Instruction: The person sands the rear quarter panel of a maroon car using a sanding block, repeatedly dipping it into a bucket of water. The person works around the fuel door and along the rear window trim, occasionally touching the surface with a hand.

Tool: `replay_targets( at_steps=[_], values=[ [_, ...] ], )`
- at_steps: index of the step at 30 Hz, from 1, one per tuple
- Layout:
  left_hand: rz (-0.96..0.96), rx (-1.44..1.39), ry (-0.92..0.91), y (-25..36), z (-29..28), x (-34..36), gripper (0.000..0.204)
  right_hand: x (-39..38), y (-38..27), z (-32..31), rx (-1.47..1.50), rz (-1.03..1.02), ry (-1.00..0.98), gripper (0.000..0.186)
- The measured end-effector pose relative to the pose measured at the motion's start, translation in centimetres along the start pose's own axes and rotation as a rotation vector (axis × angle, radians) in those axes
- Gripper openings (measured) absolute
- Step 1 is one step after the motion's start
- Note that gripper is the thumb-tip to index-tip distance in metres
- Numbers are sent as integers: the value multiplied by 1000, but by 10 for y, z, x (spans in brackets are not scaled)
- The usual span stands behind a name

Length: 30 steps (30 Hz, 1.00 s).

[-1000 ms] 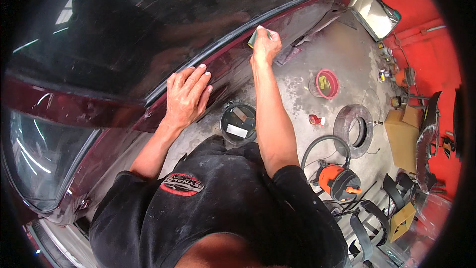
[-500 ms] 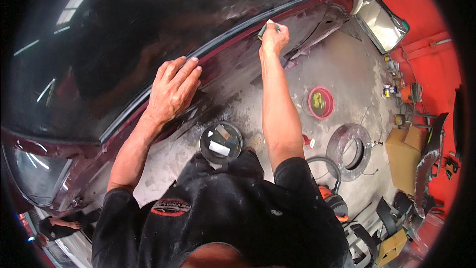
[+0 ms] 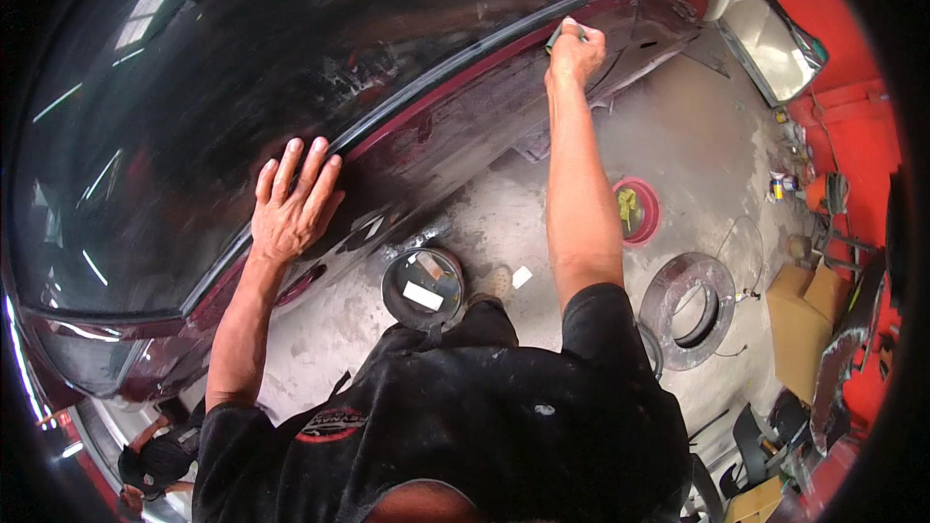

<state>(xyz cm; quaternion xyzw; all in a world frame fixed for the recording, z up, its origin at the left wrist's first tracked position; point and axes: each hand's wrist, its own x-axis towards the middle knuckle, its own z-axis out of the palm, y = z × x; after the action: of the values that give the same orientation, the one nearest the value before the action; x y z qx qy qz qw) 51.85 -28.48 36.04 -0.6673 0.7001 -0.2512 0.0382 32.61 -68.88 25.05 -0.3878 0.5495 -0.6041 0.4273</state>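
Observation:
A dark red car door panel (image 3: 426, 128) with a dark side window (image 3: 291, 87) runs diagonally in front of me. My left hand (image 3: 294, 203) rests with its fingers stretched out over the black window trim (image 3: 426, 87). Farther along to the right, my right hand (image 3: 578, 56) is closed around a small greenish pad (image 3: 554, 40). It is at the panel just below the trim. The fingers cover most of the pad, so its exact kind cannot be told.
A black round tub (image 3: 391, 292) with a white rectangular piece stands by my legs. On the floor to the right are a pink bucket (image 3: 654, 213) holding a yellow cloth, a tire (image 3: 668, 315) and a cardboard box (image 3: 796, 329). Another person (image 3: 160, 460) is at lower left.
My right hand has moved right and farther away along the panel, with the pad still in it. My left hand has shifted left and nearer along the trim, its fingers more spread.

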Motion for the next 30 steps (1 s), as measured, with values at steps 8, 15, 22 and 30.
replay_targets(
  at_steps=[8, 15, 22, 30],
  values=[
    [-26, 81, -49, 1, 2, -2, 58, -98, -2, -8, -25, -74, -173, 24],
    [-26, 93, -48, 4, 2, 1, 58, -22, -12, -3, -130, -19, -24, 26],
    [-29, 109, -68, 3, 1, -1, 60, -61, -14, -5, -187, -142, -77, 30],
    [-28, 81, -61, 3, 1, 2, 61, -36, -4, -3, -240, -116, -61, 26]
  ],
)
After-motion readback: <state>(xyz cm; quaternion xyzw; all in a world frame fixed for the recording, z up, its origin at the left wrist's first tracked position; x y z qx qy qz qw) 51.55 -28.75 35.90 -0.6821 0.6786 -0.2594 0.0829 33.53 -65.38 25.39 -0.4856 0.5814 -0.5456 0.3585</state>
